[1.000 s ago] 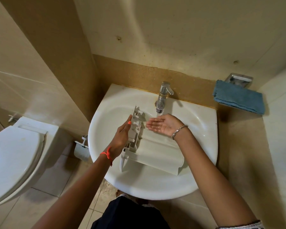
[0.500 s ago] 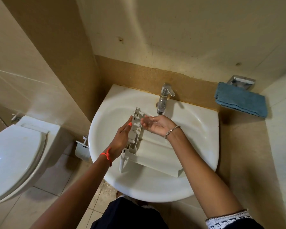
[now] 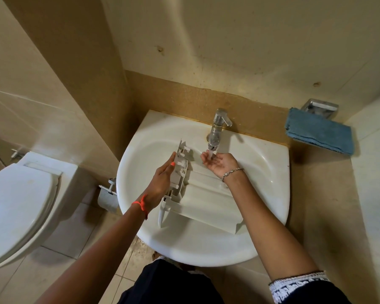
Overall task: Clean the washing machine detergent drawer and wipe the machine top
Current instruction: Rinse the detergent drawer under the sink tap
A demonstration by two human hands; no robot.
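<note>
Water [image 3: 209, 154] from tap [image 3: 218, 127] falls into cupped, empty right hand [image 3: 219, 164]; flat left hand [image 3: 162, 179] braces detergent drawer [image 3: 206, 200].

Dim, warm light, perhaps from overhead. Soft shadows lie under the sink [image 3: 266, 172]; mild glare on the toilet lid [image 3: 20, 205] left of it. Wide-angle bending at edges.

One white detergent drawer [image 3: 206, 200] and one sink [image 3: 270, 194] at centre frame, one tap [image 3: 217, 126] above. Two hands: left hand [image 3: 162, 178], right hand [image 3: 219, 163]. One blue cloth [image 3: 318, 132] upper right. One toilet [image 3: 20, 205] and one paper roll [image 3: 106, 199] at left.
</note>
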